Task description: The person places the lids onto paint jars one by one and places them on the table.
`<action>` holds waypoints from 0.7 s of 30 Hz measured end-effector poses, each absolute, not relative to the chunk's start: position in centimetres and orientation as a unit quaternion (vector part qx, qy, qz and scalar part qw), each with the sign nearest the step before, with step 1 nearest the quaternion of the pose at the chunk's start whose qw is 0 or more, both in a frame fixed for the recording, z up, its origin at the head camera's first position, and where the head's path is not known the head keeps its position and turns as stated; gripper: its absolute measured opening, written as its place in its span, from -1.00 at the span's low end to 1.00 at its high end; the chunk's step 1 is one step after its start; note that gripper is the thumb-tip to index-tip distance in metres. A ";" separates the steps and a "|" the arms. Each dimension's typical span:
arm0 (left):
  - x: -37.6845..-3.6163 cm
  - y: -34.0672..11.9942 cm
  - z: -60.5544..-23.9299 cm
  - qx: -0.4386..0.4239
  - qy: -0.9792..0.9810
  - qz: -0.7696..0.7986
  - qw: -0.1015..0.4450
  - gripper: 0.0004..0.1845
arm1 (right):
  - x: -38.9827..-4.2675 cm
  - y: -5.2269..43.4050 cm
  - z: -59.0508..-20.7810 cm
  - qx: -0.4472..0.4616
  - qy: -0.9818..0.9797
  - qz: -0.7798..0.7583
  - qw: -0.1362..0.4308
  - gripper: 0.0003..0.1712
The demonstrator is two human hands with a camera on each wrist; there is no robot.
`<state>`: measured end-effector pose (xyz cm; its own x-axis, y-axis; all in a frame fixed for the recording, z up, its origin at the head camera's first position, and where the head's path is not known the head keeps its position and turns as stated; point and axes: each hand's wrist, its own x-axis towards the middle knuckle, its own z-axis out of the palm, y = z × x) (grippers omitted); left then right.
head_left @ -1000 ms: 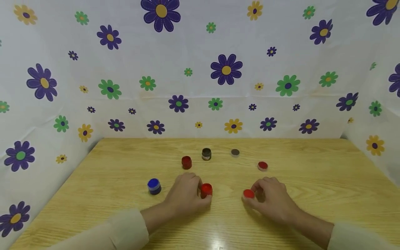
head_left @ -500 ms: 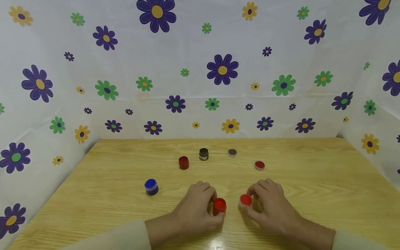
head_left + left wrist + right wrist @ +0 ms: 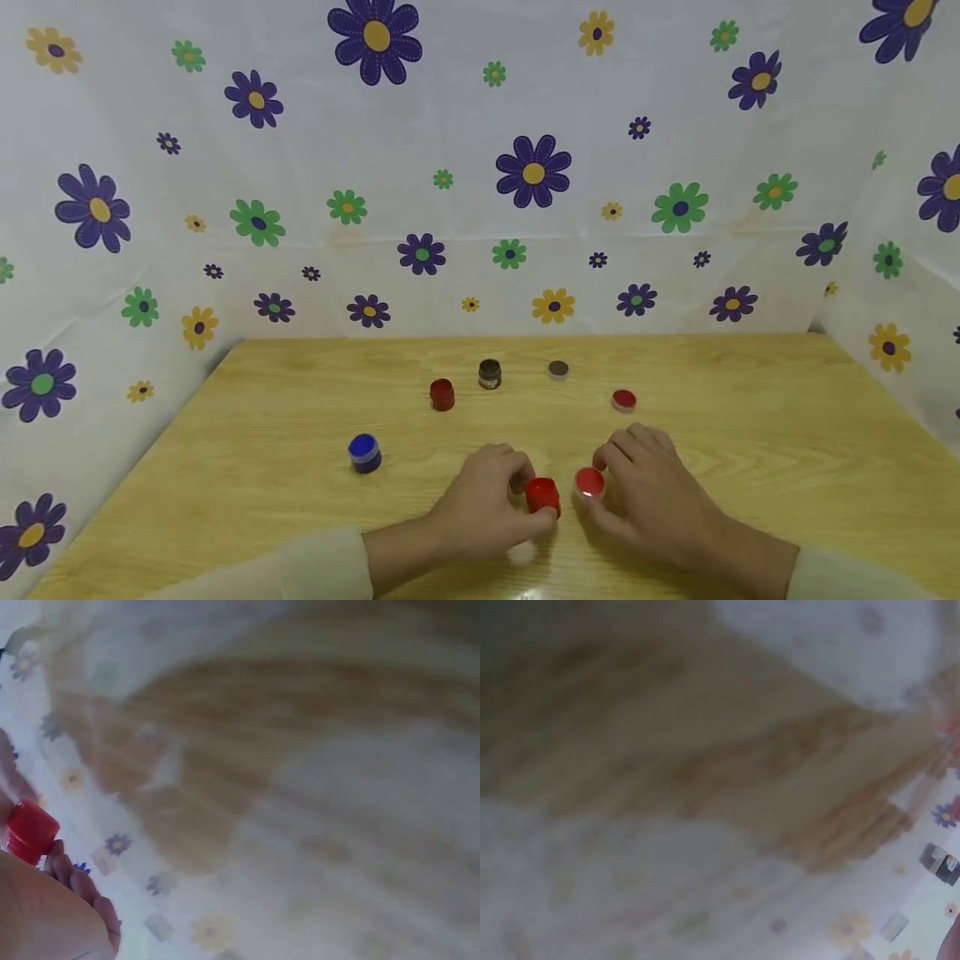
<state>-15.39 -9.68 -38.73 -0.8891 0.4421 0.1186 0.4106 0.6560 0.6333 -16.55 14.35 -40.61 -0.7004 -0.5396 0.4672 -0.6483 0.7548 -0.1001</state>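
Near the table's (image 3: pixel 750 433) front edge, the left hand (image 3: pixel 483 517) grips the red paint jar (image 3: pixel 542 495) upright while the right hand (image 3: pixel 652 496) pinches its red lid (image 3: pixel 589 482) just beside it, seemingly to line them up.

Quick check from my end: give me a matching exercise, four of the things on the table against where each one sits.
Things:
1. blue jar
2. red jar
3. red lid
4. brown jar

Places:
A. at the right hand
B. far row, middle
C. alone, far left
D. held by the left hand

Pairs: 1-C, 2-D, 3-A, 4-B
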 end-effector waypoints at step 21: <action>-17.3 -10.0 -40.2 0.407 0.891 0.100 -0.173 -0.72 | -16.8 13.7 -40.5 0.379 -0.874 0.177 0.248 -0.73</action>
<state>-17.33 -9.98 -40.18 -0.6086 0.6916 0.3889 0.7604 0.6485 0.0367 -16.82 13.69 -40.52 -0.5900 -0.5734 0.5684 -0.7496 0.6506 -0.1217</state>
